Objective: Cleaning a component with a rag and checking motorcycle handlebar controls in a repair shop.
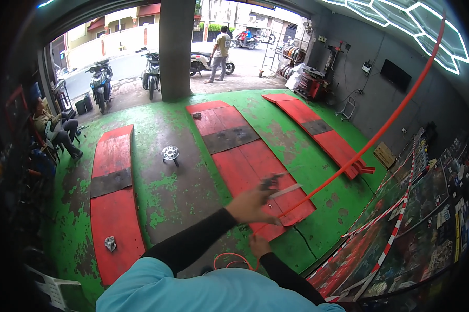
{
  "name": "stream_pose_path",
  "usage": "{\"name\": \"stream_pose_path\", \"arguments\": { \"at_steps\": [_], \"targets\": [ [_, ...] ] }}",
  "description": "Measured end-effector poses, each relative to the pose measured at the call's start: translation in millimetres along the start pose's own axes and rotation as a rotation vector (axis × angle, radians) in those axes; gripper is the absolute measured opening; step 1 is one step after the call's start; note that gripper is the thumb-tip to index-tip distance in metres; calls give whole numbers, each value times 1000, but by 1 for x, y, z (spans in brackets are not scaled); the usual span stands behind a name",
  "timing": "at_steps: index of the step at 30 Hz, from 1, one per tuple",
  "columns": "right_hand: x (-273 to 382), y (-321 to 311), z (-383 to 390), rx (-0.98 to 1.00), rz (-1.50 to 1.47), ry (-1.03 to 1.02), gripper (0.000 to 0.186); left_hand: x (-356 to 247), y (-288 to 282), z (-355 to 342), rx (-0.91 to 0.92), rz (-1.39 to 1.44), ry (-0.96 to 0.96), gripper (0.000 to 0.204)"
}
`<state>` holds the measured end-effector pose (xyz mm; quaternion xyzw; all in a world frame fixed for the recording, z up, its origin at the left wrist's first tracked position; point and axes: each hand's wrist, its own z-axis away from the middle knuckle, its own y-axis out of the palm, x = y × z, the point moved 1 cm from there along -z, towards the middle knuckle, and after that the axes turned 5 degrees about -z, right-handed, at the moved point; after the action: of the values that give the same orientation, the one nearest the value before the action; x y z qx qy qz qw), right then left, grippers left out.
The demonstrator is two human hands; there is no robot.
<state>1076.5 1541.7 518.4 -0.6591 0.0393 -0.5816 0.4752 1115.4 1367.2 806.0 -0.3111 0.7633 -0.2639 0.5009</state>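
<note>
Above the middle red ramp (247,164), the left hand (249,206) reaches out and a bit to the right, its arm long and its black sleeve slanting up from the low left. It seems to hold a dark thing (270,182) by the fingers, but that part is blurry, so I can't tell just what it is. A pale strip (287,190) sticks out beside it. The right hand (259,245) is lower and closer to the body, with its arm bent in from the low right. Its fingers look curled around the red hose (348,164), though they are small and hard to see. The hose comes down from high on the right to the two hands, and a red loop (234,254) shows near the blue shirt (213,288). Maybe the hose hangs from up high to be off the green floor (343,203). The hands are near each other, perhaps so one can steady the hose while the other has the dark thing.
</note>
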Motion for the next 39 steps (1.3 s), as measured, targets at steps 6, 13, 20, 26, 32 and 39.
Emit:
{"name": "stream_pose_path", "arguments": {
  "at_steps": [6,13,20,26,32,39],
  "targets": [
    [-52,49,35,325,187,5,46,-58,74,-22,141,24,123,41],
    [-129,-164,16,215,455,283,54,42,126,51,209,-141,-70,38],
    [286,-380,38,-305,-818,-845,76,177,226,202,376,-295,-438,42],
    [430,-471,142,24,-983,-1059,69,207,238,245,473,-343,-581,47],
    [337,-431,57,-673,-1099,-776,46,219,217,284,516,-374,-809,57],
    [70,-255,-12,-906,-473,-353,44,267,166,344,495,-413,-1072,71]
  ]
}}
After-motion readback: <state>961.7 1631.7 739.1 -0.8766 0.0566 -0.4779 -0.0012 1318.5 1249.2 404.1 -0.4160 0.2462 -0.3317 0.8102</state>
